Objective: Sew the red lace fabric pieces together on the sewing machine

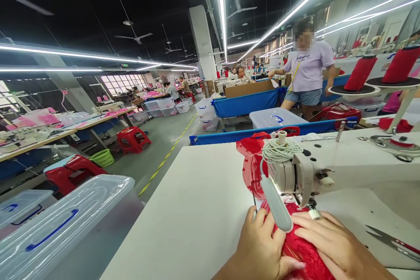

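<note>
My left hand lies on a piece of red lace fabric at the near edge of the white table, fingers pressed together on the cloth. My right hand rests on the same fabric from the right, fingers stretched flat. Both hands sit just in front of the needle of a white sewing machine. More red fabric trails out behind the machine head. A white lamp arm hangs over the fabric between my hands.
Scissors lie at the right. Red thread cones stand on holders behind the machine. Clear plastic bins sit at the lower left. A person in a lilac shirt stands beyond blue fabric troughs. Other workers sit farther back.
</note>
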A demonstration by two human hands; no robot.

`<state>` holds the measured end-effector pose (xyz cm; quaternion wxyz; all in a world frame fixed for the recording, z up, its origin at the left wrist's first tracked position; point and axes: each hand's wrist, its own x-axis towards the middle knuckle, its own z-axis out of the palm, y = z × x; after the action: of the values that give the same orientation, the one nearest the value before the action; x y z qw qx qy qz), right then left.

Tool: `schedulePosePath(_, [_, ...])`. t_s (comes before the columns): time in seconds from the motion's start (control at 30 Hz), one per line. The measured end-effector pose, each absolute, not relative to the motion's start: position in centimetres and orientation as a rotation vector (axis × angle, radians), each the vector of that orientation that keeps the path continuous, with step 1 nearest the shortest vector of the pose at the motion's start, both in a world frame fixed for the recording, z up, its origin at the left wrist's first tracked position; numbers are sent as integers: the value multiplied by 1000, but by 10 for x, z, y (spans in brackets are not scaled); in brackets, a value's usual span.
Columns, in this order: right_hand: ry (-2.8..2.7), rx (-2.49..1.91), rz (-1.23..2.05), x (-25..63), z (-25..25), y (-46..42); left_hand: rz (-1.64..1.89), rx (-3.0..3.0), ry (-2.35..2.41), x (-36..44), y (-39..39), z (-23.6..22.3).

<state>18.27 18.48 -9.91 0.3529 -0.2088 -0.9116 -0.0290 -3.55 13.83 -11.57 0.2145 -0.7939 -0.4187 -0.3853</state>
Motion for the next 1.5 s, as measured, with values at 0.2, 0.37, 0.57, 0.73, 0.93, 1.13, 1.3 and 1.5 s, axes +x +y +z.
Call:
schedulePosePath(0.2, [-2417,-358,-130,182,-105,192,-987,-2227,-1165,-38,141,-123])
schedulePosePath(0.37, [-2411,-340,-160,184,-108,197,-984,-2213,-1147,-41,139,-129])
schedulePosePath(0.57, [-2406,-422,-38,183,-114,191,-576,-2540,-1285,-55,138,-99])
schedulePosePath(0.73, [-2476,-357,20,187,-109,196,-597,-2598,-1882,-76,173,-58])
schedulePosePath(0.93, [-2581,-312,-46,189,-96,201,-545,-2478,-2066,-87,218,-67])
schedulePosePath(1.13, [-2421,-321,66,183,-114,201,-458,-2224,-2251,-100,244,-85])
schedulePosePath(1.3, [-2470,-299,15,183,-104,199,-597,-2251,-1966,-100,222,-89])
schedulePosePath(1.5, [-2517,-300,-16,189,-94,198,-592,-2585,-1269,-70,157,-96])
